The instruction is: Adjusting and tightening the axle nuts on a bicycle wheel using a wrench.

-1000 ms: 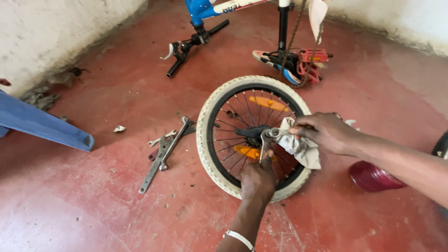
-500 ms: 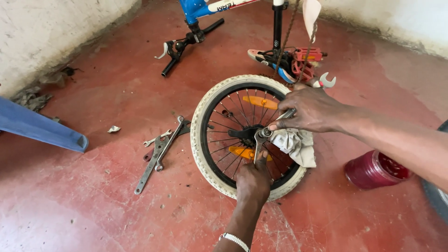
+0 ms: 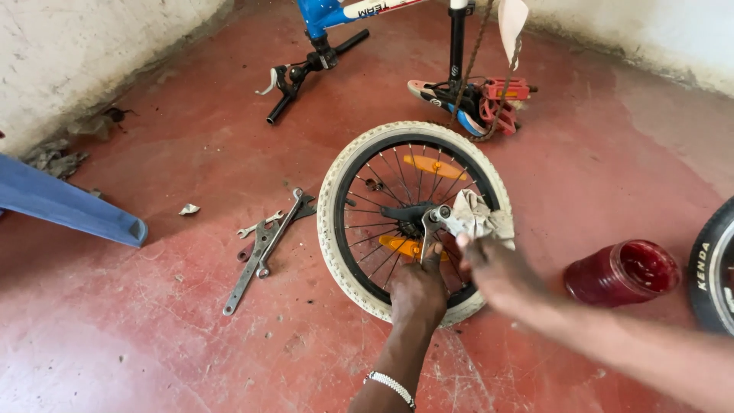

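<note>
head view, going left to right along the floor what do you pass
blue plastic piece → wrenches → white-tyred wheel → left hand → right hand → red jar → black tyre

Left hand (image 3: 418, 294) apparently holds a spanner (image 3: 430, 229) at the wheel (image 3: 336, 183) hub.

Left of my hands: loose wrenches (image 3: 264, 248), blue chair leg (image 3: 73, 206). Right: red jar (image 3: 623, 271). Ahead: blue bicycle frame (image 3: 321, 15).

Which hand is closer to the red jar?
The right hand. It holds a rag over the wheel, with the red jar just off to its right on the floor. The left hand grips a wrench at the hub, farther from the jar.
</note>
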